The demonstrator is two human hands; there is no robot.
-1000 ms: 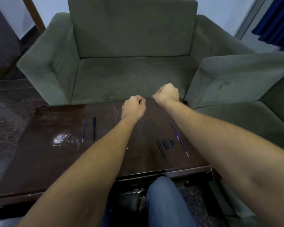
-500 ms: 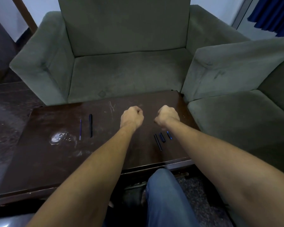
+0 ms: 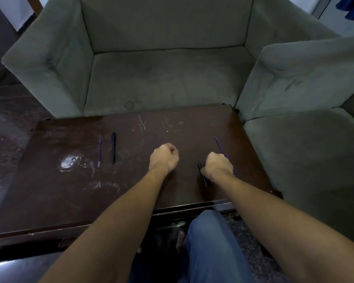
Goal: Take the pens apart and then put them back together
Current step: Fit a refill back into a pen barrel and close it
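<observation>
Covering the black barrel [image 3: 203, 177] with my right hand [image 3: 217, 166] to collect it, fingers curled, grip unclear; left hand [image 3: 164, 158] fisted, seemingly empty, ready to help.

No legible text or labels

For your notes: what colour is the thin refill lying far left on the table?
Blue; the refill shows best in the head view.

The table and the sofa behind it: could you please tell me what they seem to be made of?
The table looks like dark wood with a glossy varnish: it reflects a light patch and shows pale scratches. The sofa seems covered in matte grey-green fabric, perhaps suede-like, with smudged marks in its nap.
</observation>
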